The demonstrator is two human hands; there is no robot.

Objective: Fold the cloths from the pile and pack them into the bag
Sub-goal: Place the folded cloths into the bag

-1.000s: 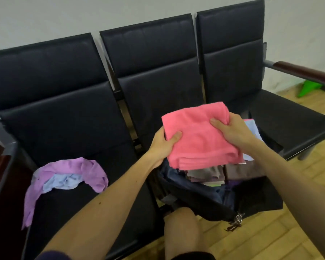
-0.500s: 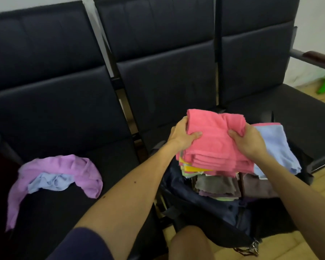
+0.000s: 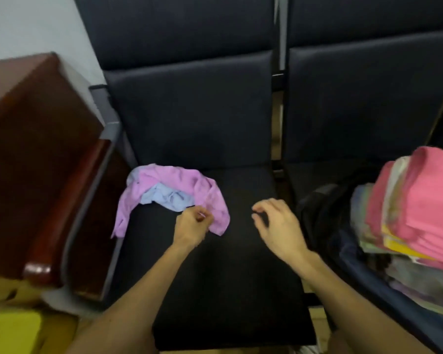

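Head view: the left hand (image 3: 193,224) has its fingers curled tight at the lower edge of the purple cloth (image 3: 179,186), seemingly pinching its hem, though motion blur keeps me from being sure. The right hand (image 3: 276,223) hovers at about three o'clock of that cloth, near it but not touching, fingers loosely bent and holding nothing. The purple cloth lies crumpled on the black seat (image 3: 230,264) with a light blue cloth (image 3: 168,196) tucked under its arch. At three o'clock of the seat, the dark bag (image 3: 343,241) carries a tall stack of folded cloths topped by the pink one (image 3: 430,208).

Risks, as I judge them: lifting the purple cloth may drag the blue one off the seat's front edge. The stack rises above the bag's mouth and leans, so another cloth could topple it.
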